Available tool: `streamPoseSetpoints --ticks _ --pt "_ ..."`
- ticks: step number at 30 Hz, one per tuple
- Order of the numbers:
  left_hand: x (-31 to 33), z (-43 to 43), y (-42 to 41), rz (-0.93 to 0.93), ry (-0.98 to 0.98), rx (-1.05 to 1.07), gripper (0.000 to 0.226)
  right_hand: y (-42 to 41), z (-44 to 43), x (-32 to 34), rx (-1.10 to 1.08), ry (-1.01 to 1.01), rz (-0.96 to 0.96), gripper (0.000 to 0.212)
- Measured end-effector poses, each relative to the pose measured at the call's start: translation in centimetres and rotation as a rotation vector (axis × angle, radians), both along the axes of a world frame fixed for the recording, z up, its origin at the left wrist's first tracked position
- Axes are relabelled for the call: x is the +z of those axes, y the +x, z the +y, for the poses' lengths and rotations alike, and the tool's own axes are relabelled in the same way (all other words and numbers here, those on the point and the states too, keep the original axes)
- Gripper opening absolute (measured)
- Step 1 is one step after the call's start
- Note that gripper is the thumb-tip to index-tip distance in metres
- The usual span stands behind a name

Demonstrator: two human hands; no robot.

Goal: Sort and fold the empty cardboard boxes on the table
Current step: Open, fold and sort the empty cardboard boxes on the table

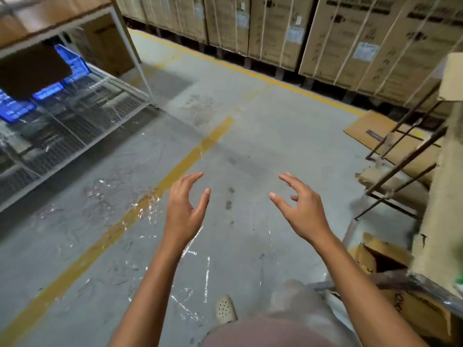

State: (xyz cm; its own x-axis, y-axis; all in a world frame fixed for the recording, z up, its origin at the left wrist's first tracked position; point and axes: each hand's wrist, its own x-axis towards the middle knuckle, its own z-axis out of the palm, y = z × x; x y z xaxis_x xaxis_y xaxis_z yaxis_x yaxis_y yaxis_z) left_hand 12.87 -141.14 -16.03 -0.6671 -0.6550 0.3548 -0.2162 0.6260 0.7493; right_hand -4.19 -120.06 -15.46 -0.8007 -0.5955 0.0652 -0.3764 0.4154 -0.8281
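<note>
Nearby, found an open cardboard box (378, 256) low at the right, on the floor (250, 136), flaps up, dark inside, close against blurred tan cardboard at the right edge of the view. Saw a flattened cardboard sheet (360, 128) farther off, lying flat on the floor behind a rusty metal frame (400, 156). Held both hands out over the concrete, well apart from either piece: left hand (184, 209) and right hand (300, 209) empty, palms turned toward each other, fingers spread and loosely curved, with a wide gap between the two. Stood with one pale perforated shoe (225, 309) on the floor below the arms. Noted a yellow line (150, 196) running diagonally past the left hand, with scraps of clear plastic film (195, 271) scattered across and beside it. Made out the bench (50, 16) at upper left, wooden top on a white frame, with a wire-mesh shelf (82, 126) beneath carrying blue packs (15, 108). Saw, along the far wall, a row of large strapped cartons (350, 41) with white labels.
</note>
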Motion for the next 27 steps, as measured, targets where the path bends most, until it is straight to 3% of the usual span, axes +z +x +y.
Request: streamPoseSetpoints --ticks 13,27 --pt "-1.9 -7.8 -34.5 -0.006 -0.017 -0.395 0.040 -25.1 -5.2 -1.5 -0.379 -0.057 -0.035 0.043" --pt "-1.1 -10.6 -67.7 -0.071 -0.106 -0.678 0.044 -52.9 -8.5 -0.9 -0.587 -0.047 0.026 0.056"
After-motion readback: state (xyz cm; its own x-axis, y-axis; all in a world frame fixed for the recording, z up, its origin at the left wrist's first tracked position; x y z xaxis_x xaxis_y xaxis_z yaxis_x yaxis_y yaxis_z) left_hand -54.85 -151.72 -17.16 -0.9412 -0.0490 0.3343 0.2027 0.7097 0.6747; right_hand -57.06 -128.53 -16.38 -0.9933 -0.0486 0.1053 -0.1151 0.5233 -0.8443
